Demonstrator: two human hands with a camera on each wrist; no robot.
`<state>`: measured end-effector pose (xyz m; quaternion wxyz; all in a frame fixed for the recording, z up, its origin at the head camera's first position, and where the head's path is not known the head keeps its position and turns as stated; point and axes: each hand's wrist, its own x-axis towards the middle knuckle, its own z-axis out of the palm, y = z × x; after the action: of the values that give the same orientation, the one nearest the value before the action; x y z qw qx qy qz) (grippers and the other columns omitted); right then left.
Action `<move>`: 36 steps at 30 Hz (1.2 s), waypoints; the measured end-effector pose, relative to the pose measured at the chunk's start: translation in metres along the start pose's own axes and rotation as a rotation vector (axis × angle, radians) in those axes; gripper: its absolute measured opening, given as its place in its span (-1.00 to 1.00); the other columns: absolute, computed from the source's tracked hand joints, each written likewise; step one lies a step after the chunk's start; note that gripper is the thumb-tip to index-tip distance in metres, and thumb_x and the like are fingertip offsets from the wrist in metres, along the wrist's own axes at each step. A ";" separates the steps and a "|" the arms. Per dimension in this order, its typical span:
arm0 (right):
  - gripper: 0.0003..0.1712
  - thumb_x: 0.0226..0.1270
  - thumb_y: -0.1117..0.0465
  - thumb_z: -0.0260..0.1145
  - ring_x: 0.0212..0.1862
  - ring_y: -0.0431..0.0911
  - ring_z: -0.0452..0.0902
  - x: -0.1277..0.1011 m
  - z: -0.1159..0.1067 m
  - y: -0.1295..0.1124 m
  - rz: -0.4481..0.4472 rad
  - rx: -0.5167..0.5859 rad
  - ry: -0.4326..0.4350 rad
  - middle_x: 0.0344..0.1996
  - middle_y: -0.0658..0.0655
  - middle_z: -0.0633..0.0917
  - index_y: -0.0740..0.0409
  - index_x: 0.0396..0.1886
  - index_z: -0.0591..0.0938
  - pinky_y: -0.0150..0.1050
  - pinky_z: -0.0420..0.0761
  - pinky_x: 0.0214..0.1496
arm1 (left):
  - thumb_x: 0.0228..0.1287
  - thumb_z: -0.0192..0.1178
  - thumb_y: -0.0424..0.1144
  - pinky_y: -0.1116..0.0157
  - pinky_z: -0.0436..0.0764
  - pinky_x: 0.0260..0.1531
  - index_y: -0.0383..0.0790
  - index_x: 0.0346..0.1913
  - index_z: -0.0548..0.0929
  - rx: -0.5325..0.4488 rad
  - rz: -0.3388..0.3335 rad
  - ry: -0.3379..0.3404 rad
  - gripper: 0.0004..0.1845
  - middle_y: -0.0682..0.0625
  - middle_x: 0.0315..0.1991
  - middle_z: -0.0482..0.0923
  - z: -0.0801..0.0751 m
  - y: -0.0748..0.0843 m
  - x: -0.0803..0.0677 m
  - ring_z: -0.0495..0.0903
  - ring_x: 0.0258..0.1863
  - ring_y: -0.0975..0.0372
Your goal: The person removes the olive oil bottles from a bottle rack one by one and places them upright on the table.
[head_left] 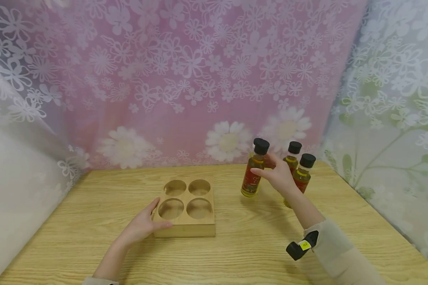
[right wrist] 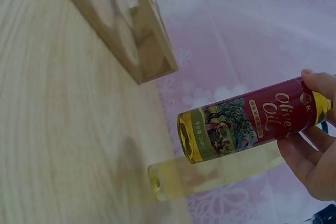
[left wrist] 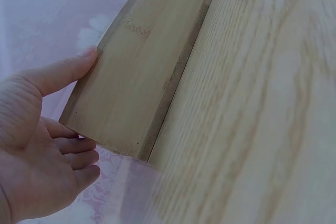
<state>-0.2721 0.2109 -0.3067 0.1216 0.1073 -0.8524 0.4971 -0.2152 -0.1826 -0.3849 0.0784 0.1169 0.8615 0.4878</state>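
Observation:
My right hand grips an olive oil bottle by its upper part. The bottle has a black cap and a red label, and it hangs slightly tilted above the table; its label reads "Olive Oil" in the right wrist view, where the held bottle is close up. A second bottle of pale yellow oil stands behind it. My left hand holds the left front corner of a wooden holder with several round holes. In the left wrist view, the thumb touches the holder's edge and the fingers bend beside its end.
Two more black-capped bottles, a rear bottle and a front bottle, stand right of my right hand, partly hidden by it. Wood-grained table lies under everything. A pink flowered curtain hangs along its back edge.

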 end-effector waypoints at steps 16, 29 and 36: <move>-0.28 0.11 0.04 0.41 0.13 0.20 0.39 -0.011 0.004 0.026 0.060 -0.074 0.057 0.10 0.31 0.50 0.23 0.23 0.41 0.09 0.43 0.10 | 0.01 0.37 0.03 -0.25 0.05 0.18 -0.33 0.45 -0.15 -0.017 -0.013 -0.006 0.13 -0.26 0.44 -0.20 -0.003 -0.004 0.000 -0.15 0.34 -0.27; -0.26 0.12 0.05 0.41 0.15 0.21 0.38 -0.016 0.010 0.035 0.113 -0.071 0.060 0.11 0.33 0.49 0.23 0.26 0.39 0.11 0.39 0.14 | 0.04 0.36 0.01 -0.24 0.01 0.19 -0.39 0.44 -0.15 -0.006 -0.006 -0.017 0.12 -0.30 0.44 -0.21 -0.003 -0.003 -0.004 -0.16 0.34 -0.28; -0.22 0.16 0.00 0.37 0.18 0.21 0.35 -0.017 0.011 0.036 0.077 -0.092 0.051 0.13 0.35 0.48 0.22 0.30 0.32 0.13 0.37 0.16 | 0.03 0.37 0.02 -0.25 0.04 0.18 -0.37 0.44 -0.14 0.007 -0.008 -0.007 0.12 -0.30 0.43 -0.18 -0.003 -0.002 -0.003 -0.13 0.33 -0.28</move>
<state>-0.2680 0.2196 -0.3468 0.1289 0.0561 -0.8744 0.4643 -0.2131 -0.1865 -0.3852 0.0828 0.1152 0.8635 0.4840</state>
